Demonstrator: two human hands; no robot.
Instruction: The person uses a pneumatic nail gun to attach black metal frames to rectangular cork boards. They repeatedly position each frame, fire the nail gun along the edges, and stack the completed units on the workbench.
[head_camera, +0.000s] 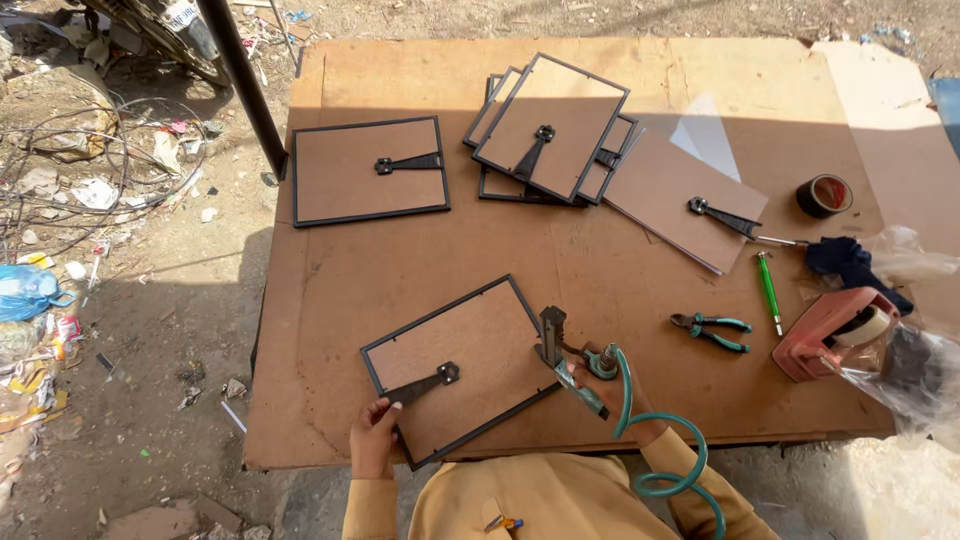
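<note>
A black-edged picture frame (470, 350) lies face down on the brown table (330, 290), its brown backing and black stand strut up. My left hand (374, 438) grips its near left corner beside the strut. My right hand (612, 385) holds a pneumatic staple gun (562, 355), whose nose rests on the frame's right edge. A coiled green air hose (668, 455) runs from the gun down past my right sleeve.
Another face-down frame (368, 170) lies at the back left, a stack of frames (548, 130) at the back middle and a loose backing board (672, 190) beside it. Pliers (712, 330), a green screwdriver (768, 288), a tape roll (824, 195) and a red tape dispenser (828, 330) lie right.
</note>
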